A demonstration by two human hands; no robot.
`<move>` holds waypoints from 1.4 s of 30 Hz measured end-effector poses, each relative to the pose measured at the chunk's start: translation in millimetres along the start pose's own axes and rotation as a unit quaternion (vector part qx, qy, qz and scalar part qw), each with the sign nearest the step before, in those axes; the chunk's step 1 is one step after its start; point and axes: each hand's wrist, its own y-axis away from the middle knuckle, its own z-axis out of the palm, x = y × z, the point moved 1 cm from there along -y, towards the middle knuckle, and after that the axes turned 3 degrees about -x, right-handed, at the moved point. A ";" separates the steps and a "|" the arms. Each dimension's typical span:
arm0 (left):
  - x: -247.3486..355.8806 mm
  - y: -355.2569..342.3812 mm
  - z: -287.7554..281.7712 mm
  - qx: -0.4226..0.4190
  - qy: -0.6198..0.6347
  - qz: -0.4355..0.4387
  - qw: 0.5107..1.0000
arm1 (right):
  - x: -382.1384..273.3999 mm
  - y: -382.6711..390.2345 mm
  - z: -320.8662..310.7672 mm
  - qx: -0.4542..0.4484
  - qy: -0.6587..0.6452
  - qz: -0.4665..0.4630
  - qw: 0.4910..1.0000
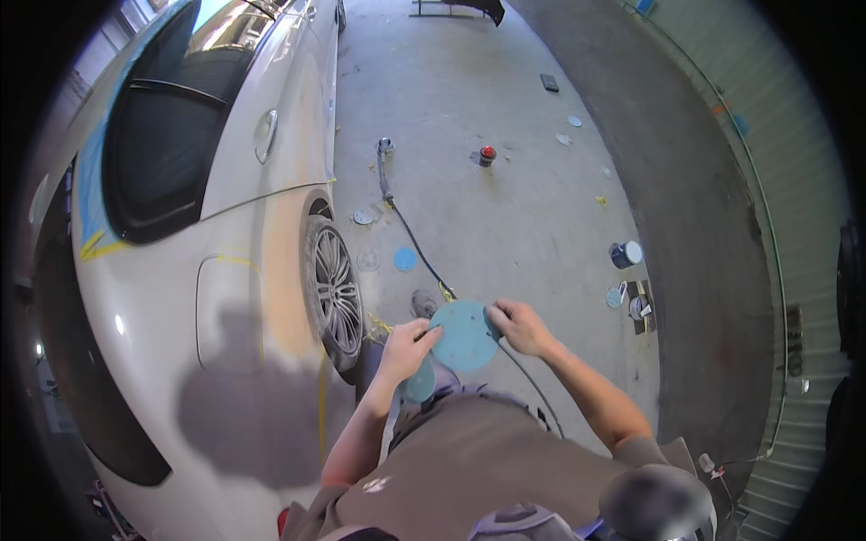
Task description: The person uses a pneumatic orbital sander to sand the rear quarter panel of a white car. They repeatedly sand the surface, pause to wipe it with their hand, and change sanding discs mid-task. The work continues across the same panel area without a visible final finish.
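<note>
In front of my body I hold a round blue-green sanding disc (464, 337) between both hands, its flat face turned up. My left hand (408, 350) pinches the disc's left edge. At its right edge, my right hand (520, 326) has thumb and fingers closed on the rim. A second blue-green disc (419, 384) shows just below my left hand; whether that hand also holds it I cannot tell. To my left stands a light-coloured car (230, 239), with a tan sanded-looking band (287, 270) around the rear wheel arch.
A sander (386, 145) lies on the floor, its dark hose (413, 236) running back toward me. Loose discs (405, 260) are scattered near the wheel (336, 288). A red-topped container (487, 156) stands ahead. To the right are a can (626, 254) and a tape roll (640, 308).
</note>
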 end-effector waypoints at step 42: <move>-559.8 -719.2 -225.2 0.482 -0.028 -0.483 0.731 | 250.2 -1333.3 90.9 -0.103 0.183 0.264 0.942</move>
